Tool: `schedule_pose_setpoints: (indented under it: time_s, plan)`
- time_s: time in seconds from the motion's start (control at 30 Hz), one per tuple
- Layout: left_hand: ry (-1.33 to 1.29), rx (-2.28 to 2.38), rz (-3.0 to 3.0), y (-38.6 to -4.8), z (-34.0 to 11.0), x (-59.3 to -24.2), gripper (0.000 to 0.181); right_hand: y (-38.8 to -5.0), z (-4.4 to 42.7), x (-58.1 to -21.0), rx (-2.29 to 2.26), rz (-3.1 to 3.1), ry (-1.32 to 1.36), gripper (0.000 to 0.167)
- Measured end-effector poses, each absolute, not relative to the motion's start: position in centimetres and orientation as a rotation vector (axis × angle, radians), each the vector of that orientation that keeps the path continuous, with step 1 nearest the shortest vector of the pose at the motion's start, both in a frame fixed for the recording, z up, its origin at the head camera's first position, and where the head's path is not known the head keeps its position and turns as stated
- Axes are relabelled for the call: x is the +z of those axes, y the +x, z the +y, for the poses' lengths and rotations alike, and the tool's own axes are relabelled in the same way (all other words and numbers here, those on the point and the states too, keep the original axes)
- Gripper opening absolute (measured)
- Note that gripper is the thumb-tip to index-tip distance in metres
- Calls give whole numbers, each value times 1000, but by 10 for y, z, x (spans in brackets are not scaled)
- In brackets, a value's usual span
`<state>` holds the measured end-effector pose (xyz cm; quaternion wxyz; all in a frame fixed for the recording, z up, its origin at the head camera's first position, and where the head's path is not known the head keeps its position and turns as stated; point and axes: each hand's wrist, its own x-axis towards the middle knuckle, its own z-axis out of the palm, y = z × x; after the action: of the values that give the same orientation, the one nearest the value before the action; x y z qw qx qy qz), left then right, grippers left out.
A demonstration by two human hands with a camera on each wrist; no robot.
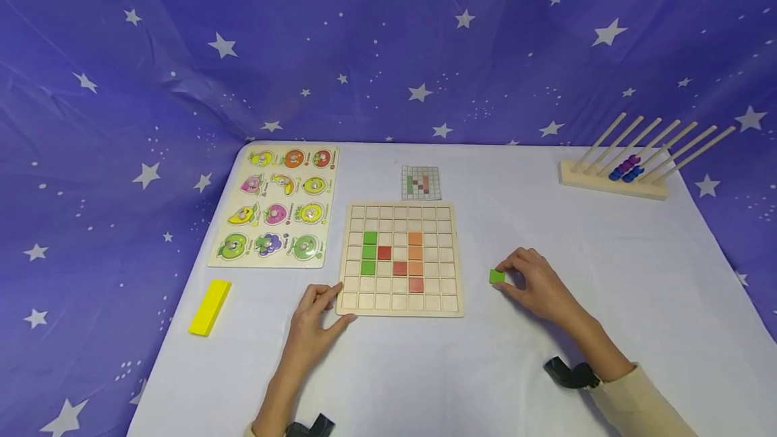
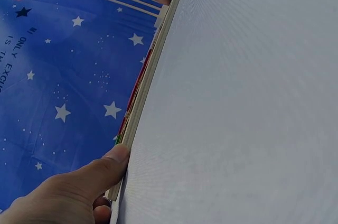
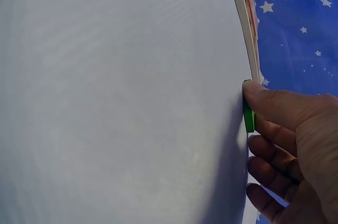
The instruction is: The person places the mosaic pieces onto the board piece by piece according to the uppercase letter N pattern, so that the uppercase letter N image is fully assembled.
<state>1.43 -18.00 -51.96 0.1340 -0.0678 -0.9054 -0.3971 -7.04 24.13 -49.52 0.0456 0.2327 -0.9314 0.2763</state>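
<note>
A wooden grid board [image 1: 399, 303] lies on the table, with three green tiles [image 1: 368, 253], three red tiles [image 1: 400, 268] and three orange tiles [image 1: 415, 253] set in its squares. My left hand [image 1: 312, 329] holds the board's near left corner, thumb on the front edge and fingers at the left side. To the right of the board, my right hand [image 1: 537, 286] pinches a single green tile [image 1: 497, 276] between thumb and fingers. In the right wrist view the green tile [image 3: 249, 109] stands edge-on to the camera. A small pattern card [image 1: 421, 183] with a coloured grid lies just behind the board.
At the left is a fruit peg puzzle [image 1: 322, 258], with a yellow block [image 1: 210, 307] in front of it. A wooden peg rack [image 1: 613, 183] with purple and blue beads stands at the back right. Behind the white table [image 1: 516, 369] hangs a starry blue cloth [image 1: 388, 46].
</note>
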Motion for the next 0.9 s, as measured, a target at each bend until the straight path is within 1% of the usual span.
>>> schedule_pose_setpoints:
  time_s: [0.43,0.9]
  plan:
    - [-184,-1157,-2627,14,-179,-517,62,-75,231,-490,860,-2803,749,24]
    - [-179,-1164,-2630,15,-178,-516,62,-86,164,-465,919,-2744,928,26]
